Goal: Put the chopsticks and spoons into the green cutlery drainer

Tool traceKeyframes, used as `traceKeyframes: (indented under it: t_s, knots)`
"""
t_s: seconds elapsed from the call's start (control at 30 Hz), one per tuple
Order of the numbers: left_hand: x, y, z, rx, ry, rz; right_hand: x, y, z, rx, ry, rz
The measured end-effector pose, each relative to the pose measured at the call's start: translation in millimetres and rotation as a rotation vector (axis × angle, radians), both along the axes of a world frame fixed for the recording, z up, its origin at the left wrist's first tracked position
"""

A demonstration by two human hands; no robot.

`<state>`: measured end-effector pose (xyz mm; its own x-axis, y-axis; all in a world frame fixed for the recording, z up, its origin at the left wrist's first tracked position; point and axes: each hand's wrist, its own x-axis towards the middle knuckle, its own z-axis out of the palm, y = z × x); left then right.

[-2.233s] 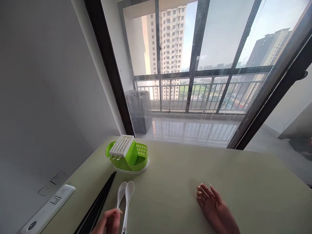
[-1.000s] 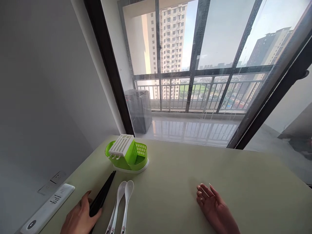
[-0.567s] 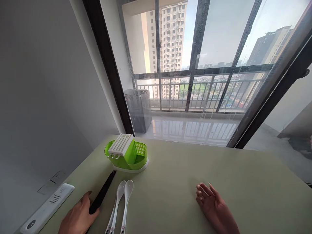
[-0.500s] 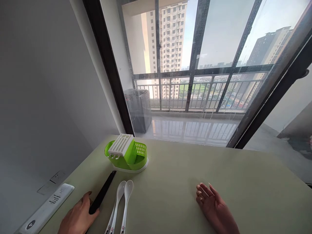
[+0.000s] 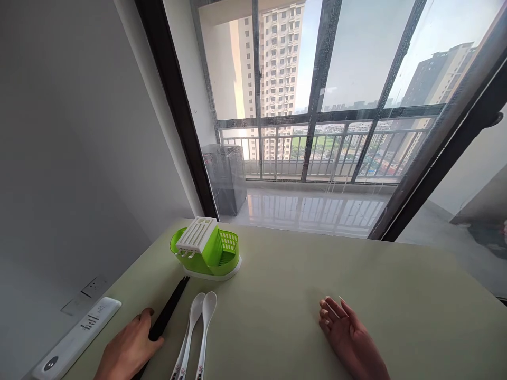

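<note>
A bundle of black chopsticks (image 5: 168, 316) lies slanted on the table at the lower left. My left hand (image 5: 132, 343) is closed around its near part, thumb on the right side and fingers on the left; the palm hides some of the bundle. Just right of it are white long-handled spoons (image 5: 205, 322), with two bowls pointing away from me and the handle ends cut off by the lower edge. My right hand (image 5: 350, 335) rests palm up on the table at the right, fingers loosely curled and apart, holding nothing.
Beyond the chopsticks stands a green utensil caddy (image 5: 216, 256) with a white slotted top and hooks. A white power strip (image 5: 77, 338) lies along the table's left edge by the wall. Past the pale table (image 5: 277, 295) is a glass balcony door.
My left hand has slid slightly forward and right along the chopsticks. The chopsticks, spoons, caddy and my right hand look unmoved.
</note>
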<state>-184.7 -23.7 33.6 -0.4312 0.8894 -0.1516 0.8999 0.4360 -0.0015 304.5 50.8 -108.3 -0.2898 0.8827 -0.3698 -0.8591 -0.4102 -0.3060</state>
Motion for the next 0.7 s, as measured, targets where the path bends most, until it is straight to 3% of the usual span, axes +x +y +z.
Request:
traceKeyframes:
  t_s: [0.2,0.5,0.7]
  knots:
    - [-2,1,-1.0,-0.007,0.011,-0.027,1,-4,7.6,-0.043,0.079,0.008]
    - [12,3,11.7,-0.073,0.048,-0.02,-8,-20,56.7,0.07,0.1,-0.067]
    - [14,1,10.0,-0.124,0.101,-0.065,-8,-22,59.0,0.09,0.06,-0.06]
